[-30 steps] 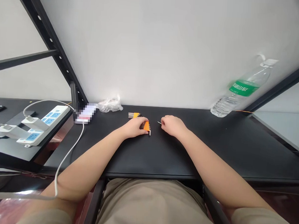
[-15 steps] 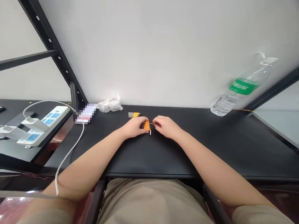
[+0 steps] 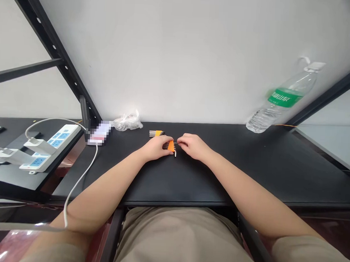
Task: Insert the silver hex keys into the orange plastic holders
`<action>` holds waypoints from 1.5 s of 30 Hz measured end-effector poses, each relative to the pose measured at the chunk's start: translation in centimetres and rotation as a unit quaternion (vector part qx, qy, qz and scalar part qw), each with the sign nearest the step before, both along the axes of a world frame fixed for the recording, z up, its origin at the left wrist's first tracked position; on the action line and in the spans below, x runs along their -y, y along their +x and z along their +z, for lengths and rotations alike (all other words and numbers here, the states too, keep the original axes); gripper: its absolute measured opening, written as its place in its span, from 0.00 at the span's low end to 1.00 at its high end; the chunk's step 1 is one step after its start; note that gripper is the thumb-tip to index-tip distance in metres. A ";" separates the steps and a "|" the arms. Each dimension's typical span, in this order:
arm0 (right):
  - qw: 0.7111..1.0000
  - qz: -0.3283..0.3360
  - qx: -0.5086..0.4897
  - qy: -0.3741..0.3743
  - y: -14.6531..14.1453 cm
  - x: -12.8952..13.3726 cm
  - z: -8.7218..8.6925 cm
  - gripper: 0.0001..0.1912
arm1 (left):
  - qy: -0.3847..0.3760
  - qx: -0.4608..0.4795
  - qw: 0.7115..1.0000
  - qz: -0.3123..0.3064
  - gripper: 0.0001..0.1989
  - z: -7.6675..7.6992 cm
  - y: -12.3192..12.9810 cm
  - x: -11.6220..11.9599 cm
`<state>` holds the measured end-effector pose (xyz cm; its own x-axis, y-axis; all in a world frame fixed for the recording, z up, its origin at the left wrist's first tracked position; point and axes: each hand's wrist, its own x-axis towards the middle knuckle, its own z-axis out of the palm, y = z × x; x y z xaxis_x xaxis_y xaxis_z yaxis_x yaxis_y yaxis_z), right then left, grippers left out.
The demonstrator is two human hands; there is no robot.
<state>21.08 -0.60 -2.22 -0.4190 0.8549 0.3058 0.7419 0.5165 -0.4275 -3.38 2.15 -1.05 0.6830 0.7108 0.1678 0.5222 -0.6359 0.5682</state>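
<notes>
My left hand (image 3: pixel 156 148) is closed around an orange hex key holder (image 3: pixel 171 146) at the middle of the black table. Several L-shaped hex keys sit in this holder, and the bent end of one (image 3: pixel 175 153) sticks out at its near right corner. Just to the right, my right hand (image 3: pixel 194 146) pinches the end of a thin hex key (image 3: pixel 175 142) at the holder's right side; the fingers hide much of it. Behind my left hand lies a second orange holder (image 3: pixel 159 133) with several metal keys, touched by neither gripping fingertip.
A clear plastic bag (image 3: pixel 127 121) lies by the wall. At right, a water bottle (image 3: pixel 278 101) with a green label leans on the wall. A white power strip (image 3: pixel 51 148) with plugs is at left, and a white cable (image 3: pixel 80 179) passes over my left forearm.
The view has shifted slightly. My right fingers are a little closer to the orange holder; both hands keep the same grips.
</notes>
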 end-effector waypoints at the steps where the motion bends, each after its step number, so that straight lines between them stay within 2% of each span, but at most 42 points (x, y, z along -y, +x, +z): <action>1: 1.000 -0.001 -0.004 0.002 0.0 0.1 0.1 0.12 | 0.003 0.001 1.000 0.000 0.23 -0.1 0.0 0.0; 7: 0.999 0.011 -0.044 0.008 -1.0 0.8 0.5 0.12 | 0.019 0.007 1.000 -0.007 0.24 -0.3 0.1 -0.1; 11: 0.988 -0.001 -0.142 -0.062 -1.9 0.7 -0.2 0.11 | 0.016 0.015 0.999 -0.035 0.21 0.0 0.1 0.2; 13: 0.966 -0.009 -0.227 -0.126 -2.1 0.2 -0.7 0.09 | 0.016 0.022 0.999 -0.035 0.21 0.0 0.1 0.2; 15: 0.930 -0.006 -0.315 -0.191 -1.9 -0.2 -1.1 0.07 | 0.020 0.032 0.999 -0.024 0.22 0.0 0.1 0.2; 17: 0.894 0.003 -0.379 -0.237 -1.5 -0.5 -1.2 0.10 | 0.025 0.045 0.999 -0.015 0.24 0.0 0.0 0.2; 20: 0.853 0.022 -0.436 -0.288 -0.9 -0.6 -0.8 0.17 | 0.037 0.074 0.996 -0.022 0.25 0.1 0.0 0.3; 23: 0.807 0.049 -0.472 -0.351 -0.7 -0.3 -0.4 0.20 | 0.054 0.096 0.993 -0.042 0.24 0.4 0.2 0.6; 25: 0.792 0.057 -0.477 -0.377 -0.7 -0.2 -0.4 0.20 | 0.059 0.095 0.993 -0.044 0.24 0.6 0.2 0.8; 27: 0.809 0.045 -0.454 -0.370 -0.5 -0.3 -0.4 0.19 | 0.056 0.081 0.994 -0.039 0.24 0.6 0.2 0.8; 29: 0.866 0.010 -0.385 -0.318 0.0 -0.6 -0.4 0.19 | 0.050 0.062 0.996 -0.030 0.25 0.5 0.1 0.7; 31: 0.939 -0.045 -0.271 -0.205 0.9 -1.0 -0.3 0.17 | 0.042 0.040 0.998 -0.021 0.26 0.3 -0.1 0.5; 33: 0.982 -0.097 -0.143 -0.081 2.0 -1.5 -0.3 0.12 | 0.035 0.020 0.999 -0.015 0.26 0.2 -0.2 0.4; 34: 0.989 -0.112 -0.089 -0.044 2.6 -1.7 -0.3 0.11 | 0.032 0.012 0.999 -0.014 0.26 0.2 -0.2 0.3; 36: 0.992 -0.120 0.005 -0.025 3.4 -2.0 -0.3 0.10 | 0.028 -0.002 1.000 -0.014 0.25 0.1 -0.3 0.2; 40: 0.980 -0.097 0.153 -0.083 3.6 -1.8 0.2 0.05 | 0.025 -0.016 1.000 -0.008 0.24 0.0 -0.2 0.1; 45: 0.965 -0.106 0.206 -0.120 2.2 -0.8 0.8 0.03 | 0.011 -0.022 1.000 -0.006 0.25 -0.1 -0.2 0.0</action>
<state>23.24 0.17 -1.42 -0.2701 0.9605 -0.0664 0.9529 0.2568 -0.1613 -3.61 2.19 -1.14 0.6981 0.6992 0.1541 0.5386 -0.6547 0.5303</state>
